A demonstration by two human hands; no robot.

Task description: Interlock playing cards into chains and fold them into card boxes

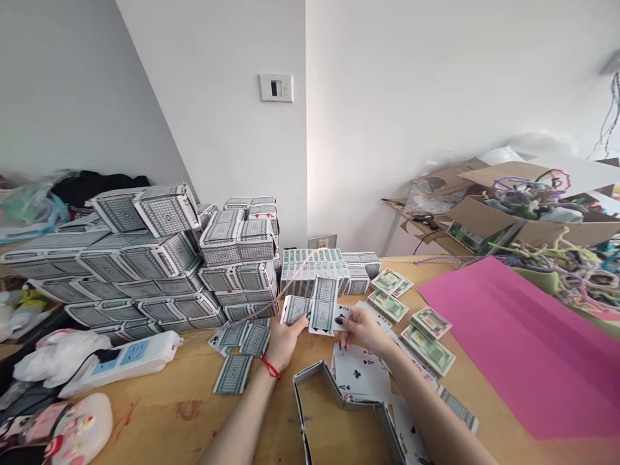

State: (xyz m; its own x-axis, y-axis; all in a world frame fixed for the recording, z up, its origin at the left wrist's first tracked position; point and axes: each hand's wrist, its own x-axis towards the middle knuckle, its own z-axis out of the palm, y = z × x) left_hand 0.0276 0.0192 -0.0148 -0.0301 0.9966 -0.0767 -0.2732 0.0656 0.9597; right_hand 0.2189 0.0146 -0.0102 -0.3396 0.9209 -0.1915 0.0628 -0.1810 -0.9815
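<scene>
This looks like a small craft workroom, possibly in a home: a stained wooden table (159,394) bears loose playing cards (361,374), stacked card-covered blocks (159,261) at left and a pink sheet (508,349) at right, near boxed colourful strands (526,199) and a glue gun (426,222).

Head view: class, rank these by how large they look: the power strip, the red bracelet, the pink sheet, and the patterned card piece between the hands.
1. Pink sheet
2. Power strip
3. Patterned card piece
4. Red bracelet
</scene>
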